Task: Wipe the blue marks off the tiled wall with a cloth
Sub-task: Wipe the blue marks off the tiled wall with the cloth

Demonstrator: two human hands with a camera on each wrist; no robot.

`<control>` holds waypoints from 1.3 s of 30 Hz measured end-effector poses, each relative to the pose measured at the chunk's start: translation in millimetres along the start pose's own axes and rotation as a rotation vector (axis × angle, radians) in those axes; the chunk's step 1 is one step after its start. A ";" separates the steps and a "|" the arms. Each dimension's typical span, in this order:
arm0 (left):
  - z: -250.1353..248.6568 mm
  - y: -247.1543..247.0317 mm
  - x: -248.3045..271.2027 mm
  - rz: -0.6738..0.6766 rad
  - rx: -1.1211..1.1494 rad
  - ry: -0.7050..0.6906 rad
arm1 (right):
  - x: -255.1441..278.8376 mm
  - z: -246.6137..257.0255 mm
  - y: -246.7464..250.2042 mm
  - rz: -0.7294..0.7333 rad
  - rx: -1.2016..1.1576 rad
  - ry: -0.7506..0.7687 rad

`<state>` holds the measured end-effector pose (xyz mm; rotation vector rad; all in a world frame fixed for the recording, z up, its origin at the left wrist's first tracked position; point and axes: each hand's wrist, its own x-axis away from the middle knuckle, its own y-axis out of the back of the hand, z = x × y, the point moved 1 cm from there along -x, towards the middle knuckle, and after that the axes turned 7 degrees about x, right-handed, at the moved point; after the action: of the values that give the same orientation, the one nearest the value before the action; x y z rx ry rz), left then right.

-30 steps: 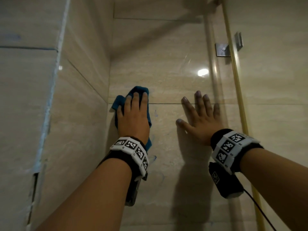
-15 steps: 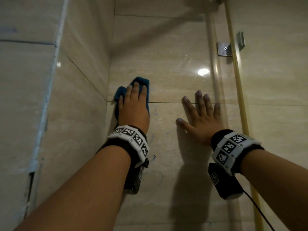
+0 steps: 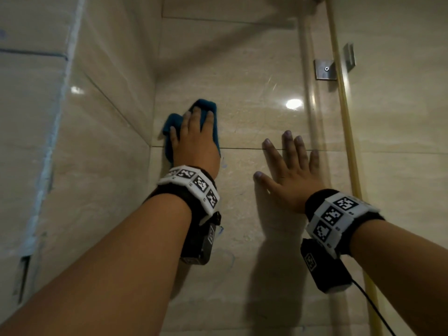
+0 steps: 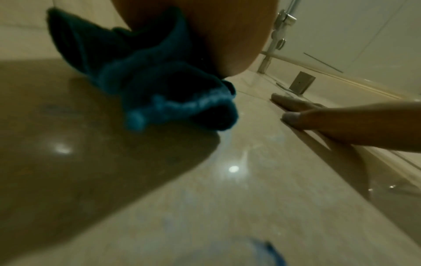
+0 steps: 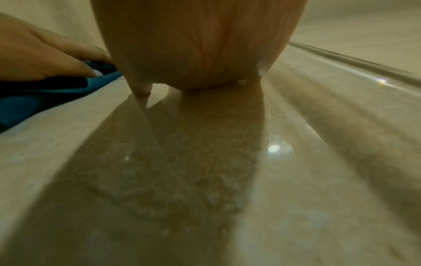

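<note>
A dark blue cloth (image 3: pixel 206 105) lies flat against the beige tiled wall (image 3: pixel 247 98), near the corner and across a grout line. My left hand (image 3: pixel 194 134) presses it to the wall with straight fingers; the cloth (image 4: pixel 159 93) bunches under the palm in the left wrist view. My right hand (image 3: pixel 288 170) rests flat on the wall to the right, fingers spread, holding nothing. Faint blue marks (image 3: pixel 224 163) show just below the left hand, and more blue marks (image 3: pixel 230 260) lie lower, by the left wrist. A blurred blue mark (image 4: pixel 271 252) is close to the left wrist camera.
The side wall (image 3: pixel 97 141) meets the tiled wall at a corner left of the cloth. A glass panel edge with a yellowish strip (image 3: pixel 344 117) and a metal bracket (image 3: pixel 326 69) stands right of my right hand.
My left hand has slid the cloth upward along the wall, past the grout line. The right hand has stayed in place.
</note>
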<state>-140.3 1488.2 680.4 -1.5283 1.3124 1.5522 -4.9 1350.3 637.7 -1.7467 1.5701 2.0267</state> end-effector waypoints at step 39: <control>-14.4 -5.0 24.2 0.096 -0.169 -0.237 | -2.7 1.4 -2.4 -0.036 0.001 -0.021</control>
<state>-134.2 1471.4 658.1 -1.3454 1.1591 1.8829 -3.5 1353.9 638.0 -1.7349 1.5223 2.0209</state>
